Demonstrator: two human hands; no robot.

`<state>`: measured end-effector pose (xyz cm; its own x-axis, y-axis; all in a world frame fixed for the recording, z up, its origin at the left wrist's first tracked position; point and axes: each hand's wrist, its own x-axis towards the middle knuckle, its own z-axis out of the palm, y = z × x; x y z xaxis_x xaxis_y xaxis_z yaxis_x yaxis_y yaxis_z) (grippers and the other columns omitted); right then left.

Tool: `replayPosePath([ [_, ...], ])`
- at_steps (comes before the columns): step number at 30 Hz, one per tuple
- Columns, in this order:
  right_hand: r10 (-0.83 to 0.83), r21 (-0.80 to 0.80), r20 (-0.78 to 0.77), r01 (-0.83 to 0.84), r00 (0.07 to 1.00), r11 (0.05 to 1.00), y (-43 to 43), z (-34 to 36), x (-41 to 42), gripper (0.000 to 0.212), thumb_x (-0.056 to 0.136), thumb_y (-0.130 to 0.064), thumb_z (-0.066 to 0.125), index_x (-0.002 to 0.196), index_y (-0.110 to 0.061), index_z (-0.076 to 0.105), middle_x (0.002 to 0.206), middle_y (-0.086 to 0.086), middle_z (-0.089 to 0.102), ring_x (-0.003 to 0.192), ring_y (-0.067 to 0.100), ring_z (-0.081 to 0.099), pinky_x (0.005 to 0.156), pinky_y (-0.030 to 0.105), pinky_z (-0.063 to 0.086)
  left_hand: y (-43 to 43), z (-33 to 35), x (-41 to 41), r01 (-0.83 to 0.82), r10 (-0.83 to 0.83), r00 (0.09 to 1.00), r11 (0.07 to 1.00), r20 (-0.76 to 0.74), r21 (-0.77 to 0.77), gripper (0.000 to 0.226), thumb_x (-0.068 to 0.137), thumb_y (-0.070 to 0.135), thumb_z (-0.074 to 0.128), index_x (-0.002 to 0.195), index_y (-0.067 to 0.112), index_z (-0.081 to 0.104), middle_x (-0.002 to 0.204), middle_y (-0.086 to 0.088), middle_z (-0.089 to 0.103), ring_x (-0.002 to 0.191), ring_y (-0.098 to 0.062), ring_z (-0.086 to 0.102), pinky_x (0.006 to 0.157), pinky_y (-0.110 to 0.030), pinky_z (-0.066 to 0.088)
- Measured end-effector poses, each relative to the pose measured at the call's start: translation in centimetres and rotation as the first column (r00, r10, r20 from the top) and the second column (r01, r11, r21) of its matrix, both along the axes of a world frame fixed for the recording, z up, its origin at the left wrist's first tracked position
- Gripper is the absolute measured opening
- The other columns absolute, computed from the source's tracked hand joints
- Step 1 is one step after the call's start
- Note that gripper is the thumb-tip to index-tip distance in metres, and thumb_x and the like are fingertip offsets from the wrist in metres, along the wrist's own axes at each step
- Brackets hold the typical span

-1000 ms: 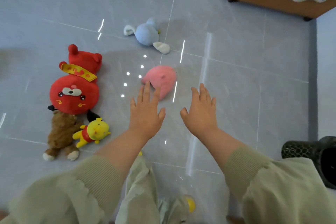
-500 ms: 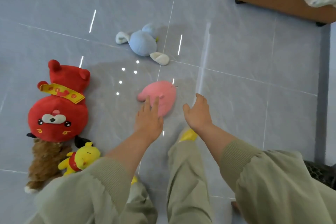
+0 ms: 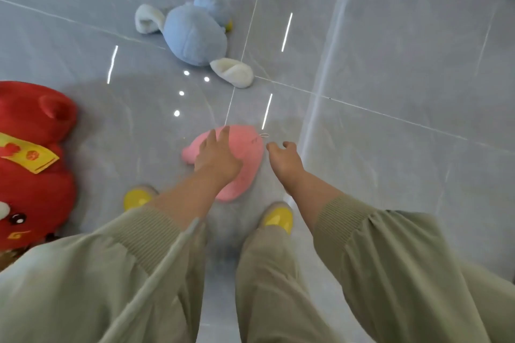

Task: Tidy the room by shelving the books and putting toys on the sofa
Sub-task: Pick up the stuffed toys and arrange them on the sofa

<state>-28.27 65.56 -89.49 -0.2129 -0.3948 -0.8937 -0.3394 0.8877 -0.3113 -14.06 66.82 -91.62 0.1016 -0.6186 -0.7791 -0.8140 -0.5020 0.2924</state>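
A pink plush toy (image 3: 246, 156) lies on the grey tiled floor just ahead of my feet. My left hand (image 3: 216, 154) is over its left half, fingers spread and fairly straight, seemingly touching it. My right hand (image 3: 284, 160) hovers at the toy's right edge with fingers loosely curled, holding nothing. A blue and white plush toy (image 3: 195, 36) lies farther ahead. A big red plush toy (image 3: 30, 164) with a yellow band lies at the left edge, partly cut off.
My yellow-toed slippers (image 3: 277, 217) stand on the glossy floor (image 3: 390, 64) right behind the pink toy. My green sleeves and trousers fill the lower half of the view. Open floor stretches to the right.
I have bent lower and closer. Both hands moved forward and down to the pink toy, the left one now over it. The sofa corner and the small toys at left left the view.
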Motion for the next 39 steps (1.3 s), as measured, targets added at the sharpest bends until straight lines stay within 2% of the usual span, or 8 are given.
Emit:
replayPosePath([
  [5, 0.031, -0.078, -0.108, -0.039, 0.994, 0.996, -3.6, -8.5, 0.9, 0.027, 0.094, -0.022, 0.035, 0.075, -0.006, 0.044, 0.067, -0.001, 0.037, 0.062, 0.019, 0.037, 0.05, 0.027, 0.025, -2.4, -7.4, -0.7, 0.481, -0.506, 0.859, 0.85, 0.08, 0.217, 0.119, 0.072, 0.05, 0.072, 0.147, 0.033, -0.019, 0.157, -0.004, -0.019, 0.145, -0.032, -0.012, 0.108, -0.064, 0.019],
  [12, -0.089, -0.475, -0.208, -0.021, 0.974, 0.88, -11.8, -18.8, 4.3, 0.031, 0.09, -0.016, 0.043, 0.06, -0.014, 0.034, 0.062, -0.002, 0.039, 0.069, 0.022, 0.038, 0.06, 0.029, 0.028, -9.5, -15.4, 3.2, 0.623, -0.613, 0.782, 0.77, -0.112, 0.141, 0.1, 0.067, 0.043, 0.073, 0.148, 0.032, 0.014, 0.129, -0.003, 0.049, 0.116, -0.025, 0.049, 0.093, -0.039, 0.045],
  [16, -0.156, -0.684, -0.24, -0.052, 0.958, 0.728, -16.2, -20.6, 5.8, 0.019, 0.09, -0.019, 0.048, 0.073, -0.011, 0.047, 0.069, -0.003, 0.048, 0.073, 0.019, 0.046, 0.066, 0.03, 0.035, -15.6, -16.7, 8.4, 0.541, -0.446, 0.826, 0.799, -0.344, 0.263, 0.048, 0.075, 0.03, 0.073, 0.117, 0.03, 0.049, 0.114, 0.004, 0.061, 0.104, -0.016, 0.06, 0.09, -0.035, 0.051],
  [20, 0.009, -0.704, -0.183, -0.137, 0.983, 0.696, -22.0, -20.1, 7.9, 0.008, 0.088, -0.016, 0.052, 0.084, -0.013, 0.057, 0.087, 0.002, 0.054, 0.085, 0.021, 0.051, 0.072, 0.027, 0.037, -19.3, -16.3, 13.9, 0.405, -0.268, 0.873, 0.864, -0.407, 0.3, 0.064, 0.05, 0.037, 0.074, 0.111, 0.034, 0.055, 0.11, 0.007, 0.066, 0.103, -0.015, 0.065, 0.087, -0.036, 0.055],
  [24, 0.408, -0.437, 0.043, -0.35, 0.912, 0.829, -23.1, -19.3, 9.8, 0.063, 0.081, -0.011, 0.065, 0.138, -0.013, 0.039, 0.117, 0.002, 0.051, 0.099, 0.013, 0.047, 0.076, 0.023, 0.04, -19.9, -15.0, 16.9, 0.34, -0.28, 0.894, 0.932, -0.351, 0.122, 0.077, 0.049, 0.042, 0.072, 0.123, 0.034, 0.054, 0.119, 0.009, 0.063, 0.111, -0.014, 0.06, 0.097, -0.037, 0.049],
  [28, 0.484, -0.475, -0.216, -0.525, 0.848, 0.706, -21.1, -21.4, 10.1, 0.04, 0.075, -0.023, 0.075, 0.112, -0.01, 0.064, 0.1, 0.005, 0.064, 0.095, 0.02, 0.059, 0.072, 0.023, 0.036, -18.9, -15.4, 16.3, 0.386, -0.378, 0.884, 0.922, -0.275, -0.024, 0.089, 0.047, 0.043, 0.064, 0.133, 0.032, 0.045, 0.125, 0.008, 0.057, 0.114, -0.011, 0.054, 0.1, -0.034, 0.044],
  [32, 0.21, -0.447, -0.303, -0.334, 0.929, 0.83, -24.1, -19.5, 7.2, 0.027, 0.083, -0.014, 0.061, 0.105, 0.003, 0.065, 0.097, 0.014, 0.064, 0.096, 0.033, 0.059, 0.068, 0.024, 0.035, -20.4, -15.7, 15.1, 0.407, -0.432, 0.889, 0.898, -0.151, -0.171, 0.094, 0.044, 0.043, 0.061, 0.135, 0.04, 0.037, 0.12, 0.005, 0.053, 0.106, -0.014, 0.053, 0.093, -0.037, 0.048],
  [39, 0.868, 0.067, -0.363, -0.919, 0.339, 0.388, -23.8, -14.1, 3.7, 0.031, 0.092, -0.029, 0.049, 0.109, -0.006, 0.061, 0.103, 0.014, 0.062, 0.086, 0.028, 0.059, 0.066, 0.027, 0.046, -21.0, -13.2, 11.7, 0.814, -0.691, 0.575, 0.426, 0.438, -0.395, 0.043, 0.076, 0.015, 0.052, 0.117, 0.026, 0.052, 0.111, 0.001, 0.047, 0.1, -0.021, 0.044, 0.081, -0.033, 0.036],
])
